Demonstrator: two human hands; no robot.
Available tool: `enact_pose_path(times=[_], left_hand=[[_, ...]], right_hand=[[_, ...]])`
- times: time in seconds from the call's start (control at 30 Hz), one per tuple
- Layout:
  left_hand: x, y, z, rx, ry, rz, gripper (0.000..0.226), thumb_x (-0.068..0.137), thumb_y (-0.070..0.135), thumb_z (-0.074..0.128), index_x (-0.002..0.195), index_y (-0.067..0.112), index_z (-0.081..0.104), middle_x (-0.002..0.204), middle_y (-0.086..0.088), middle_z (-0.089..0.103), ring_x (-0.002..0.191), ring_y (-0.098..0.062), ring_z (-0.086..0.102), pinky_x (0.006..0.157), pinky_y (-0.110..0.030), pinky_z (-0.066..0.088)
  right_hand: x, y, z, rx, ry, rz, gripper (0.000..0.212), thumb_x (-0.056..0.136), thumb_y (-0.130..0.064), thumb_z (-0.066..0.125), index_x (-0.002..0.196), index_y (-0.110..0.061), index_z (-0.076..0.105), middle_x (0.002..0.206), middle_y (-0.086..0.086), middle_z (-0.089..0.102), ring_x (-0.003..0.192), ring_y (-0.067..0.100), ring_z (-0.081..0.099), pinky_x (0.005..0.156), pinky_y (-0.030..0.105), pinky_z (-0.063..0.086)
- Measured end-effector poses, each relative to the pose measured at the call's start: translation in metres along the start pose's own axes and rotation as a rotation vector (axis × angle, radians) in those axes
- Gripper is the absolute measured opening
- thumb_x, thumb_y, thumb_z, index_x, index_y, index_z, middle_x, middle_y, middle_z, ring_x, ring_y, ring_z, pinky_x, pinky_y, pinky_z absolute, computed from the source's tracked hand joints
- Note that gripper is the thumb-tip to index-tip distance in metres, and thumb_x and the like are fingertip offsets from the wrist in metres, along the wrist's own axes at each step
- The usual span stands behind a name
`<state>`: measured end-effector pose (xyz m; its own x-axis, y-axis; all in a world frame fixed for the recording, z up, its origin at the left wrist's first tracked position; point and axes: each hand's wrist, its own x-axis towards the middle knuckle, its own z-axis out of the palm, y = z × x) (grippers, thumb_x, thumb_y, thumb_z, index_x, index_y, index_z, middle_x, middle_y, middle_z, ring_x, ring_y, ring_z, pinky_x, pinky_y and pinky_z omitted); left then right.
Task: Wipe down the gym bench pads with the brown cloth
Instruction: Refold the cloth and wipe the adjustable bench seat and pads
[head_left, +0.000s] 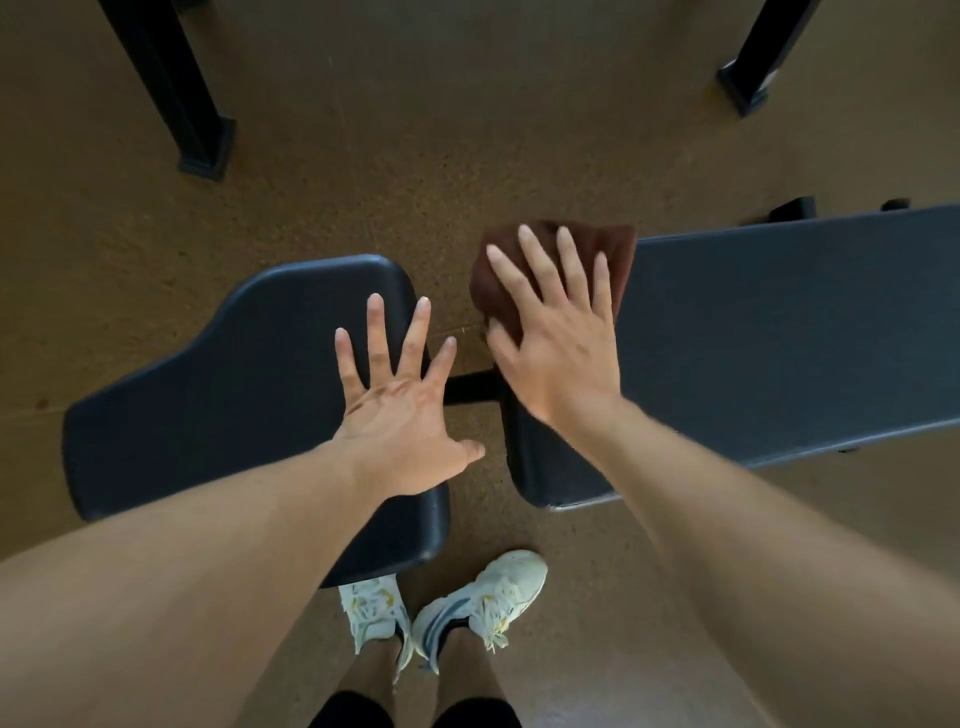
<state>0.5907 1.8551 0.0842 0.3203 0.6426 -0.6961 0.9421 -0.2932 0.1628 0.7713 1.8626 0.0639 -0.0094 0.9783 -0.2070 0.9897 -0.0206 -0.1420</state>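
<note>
The right hand (558, 343), fingers straight, presses the folded brown cloth (556, 275) on the near end of the long dark padded back pad (779, 338). The left hand (400, 410) rests flat and spread on the dark contoured seat pad (234, 374). Likely risk: the cloth overhangs the gap between the pads and could slip to the floor (467, 156).

A narrow gap of bare floor (462, 332) separates the seat pad (234, 364) from the long back pad (779, 332); a black frame bar (470, 387) bridges it low down. The left hand (400, 410) lies spread over the seat pad's right end, and the right hand (558, 353) with the brown cloth (498, 291) covers the back pad's left end. The rest of both pads lies uncovered. Beyond them the floor is open up to two black rack posts, one far left (171, 88), one far right (763, 57). Nearside, two white sneakers (467, 603) stand under the gap
</note>
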Motion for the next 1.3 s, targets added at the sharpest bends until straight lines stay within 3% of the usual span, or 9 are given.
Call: enact_pose_path(times=[0.1, 0.17, 0.37, 0.57, 0.73, 0.9, 1.03, 1.17, 1.3], left_hand=[[0.000, 0.000, -0.001, -0.023, -0.013, 0.020, 0.116, 0.076, 0.083, 0.053, 0.161, 0.031, -0.007, 0.149, -0.002, -0.056, 0.121, -0.038, -0.064, 0.105, -0.064, -0.033], [0.001, -0.002, -0.001, -0.021, -0.015, 0.026, 0.118, 0.075, 0.085, 0.052, 0.161, 0.030, -0.007, 0.150, -0.003, -0.055, 0.122, -0.039, -0.063, 0.106, -0.065, -0.032], [0.002, -0.002, 0.003, 0.006, 0.028, 0.030, 0.120, 0.072, 0.090, 0.046, 0.161, 0.029, -0.006, 0.152, -0.004, -0.051, 0.123, -0.039, -0.062, 0.110, -0.068, -0.026], [0.002, -0.001, 0.001, -0.047, 0.042, 0.011, 0.110, 0.079, 0.091, 0.033, 0.160, 0.031, -0.009, 0.158, 0.003, -0.043, 0.128, -0.034, -0.059, 0.109, -0.062, -0.031], [0.000, 0.016, -0.006, -0.157, 0.070, -0.114, 0.100, 0.087, 0.085, 0.020, 0.161, 0.025, -0.011, 0.164, 0.003, -0.031, 0.137, -0.030, -0.051, 0.115, -0.056, -0.027], [-0.002, 0.095, -0.018, -0.569, 0.037, -0.174, 0.090, 0.097, 0.070, 0.031, 0.160, 0.023, -0.013, 0.169, -0.004, -0.016, 0.153, -0.026, -0.024, 0.125, -0.048, -0.011], [0.017, 0.151, -0.032, -0.967, -0.013, -0.399, 0.091, 0.098, 0.068, 0.034, 0.157, 0.029, -0.023, 0.166, -0.002, -0.029, 0.155, -0.026, -0.018, 0.125, -0.053, -0.004], [0.036, 0.171, -0.020, -0.903, 0.013, -0.542, 0.094, 0.095, 0.076, 0.025, 0.150, 0.031, -0.036, 0.159, -0.001, -0.043, 0.152, -0.028, -0.027, 0.123, -0.053, -0.009], [0.038, 0.180, -0.005, -0.823, 0.103, -0.597, 0.093, 0.091, 0.081, 0.016, 0.147, 0.033, -0.040, 0.157, 0.002, -0.046, 0.152, -0.026, -0.027, 0.124, -0.050, -0.007]], right_hand=[[-0.107, 0.009, 0.013, 0.013, -0.029, 0.104, 0.068, 0.102, -0.055, 0.039, 0.165, -0.038, 0.020, 0.173, -0.001, 0.023, 0.162, 0.032, 0.008, 0.129, 0.060, 0.008], [-0.148, 0.014, 0.019, 0.012, -0.083, 0.121, 0.071, 0.101, -0.058, 0.039, 0.165, -0.040, 0.014, 0.174, -0.005, 0.016, 0.163, 0.031, 0.004, 0.128, 0.062, 0.009], [-0.077, 0.016, 0.009, -0.001, -0.085, 0.193, 0.089, 0.091, -0.081, 0.038, 0.165, -0.044, 0.006, 0.176, -0.008, 0.000, 0.162, 0.026, -0.009, 0.129, 0.058, -0.007], [0.015, 0.042, -0.012, 0.076, -0.050, 0.218, 0.072, 0.102, -0.074, 0.020, 0.165, -0.044, 0.004, 0.176, -0.011, -0.001, 0.162, 0.020, -0.012, 0.130, 0.053, -0.008], [-0.080, 0.047, 0.003, 0.092, 0.000, 0.218, 0.061, 0.109, -0.059, 0.020, 0.166, -0.042, 0.009, 0.176, -0.011, 0.006, 0.163, 0.020, -0.006, 0.131, 0.051, -0.002], [-0.143, 0.067, 0.006, 0.083, -0.142, 0.257, 0.067, 0.103, -0.071, 0.015, 0.164, -0.048, 0.001, 0.176, -0.013, 0.000, 0.161, 0.016, -0.017, 0.130, 0.052, -0.005], [-0.075, 0.095, -0.008, 0.112, -0.152, 0.300, 0.082, 0.092, -0.084, 0.011, 0.163, -0.047, -0.009, 0.174, -0.013, -0.016, 0.158, 0.018, -0.028, 0.128, 0.054, -0.014], [-0.012, 0.117, -0.020, 0.113, -0.109, 0.273, 0.079, 0.099, -0.079, 0.021, 0.165, -0.042, -0.003, 0.175, -0.009, -0.011, 0.160, 0.023, -0.020, 0.128, 0.054, -0.013], [-0.052, 0.121, -0.010, 0.110, -0.002, 0.188, 0.065, 0.108, -0.062, 0.028, 0.167, -0.038, 0.011, 0.177, -0.005, 0.005, 0.163, 0.025, -0.005, 0.130, 0.054, 0.000]])
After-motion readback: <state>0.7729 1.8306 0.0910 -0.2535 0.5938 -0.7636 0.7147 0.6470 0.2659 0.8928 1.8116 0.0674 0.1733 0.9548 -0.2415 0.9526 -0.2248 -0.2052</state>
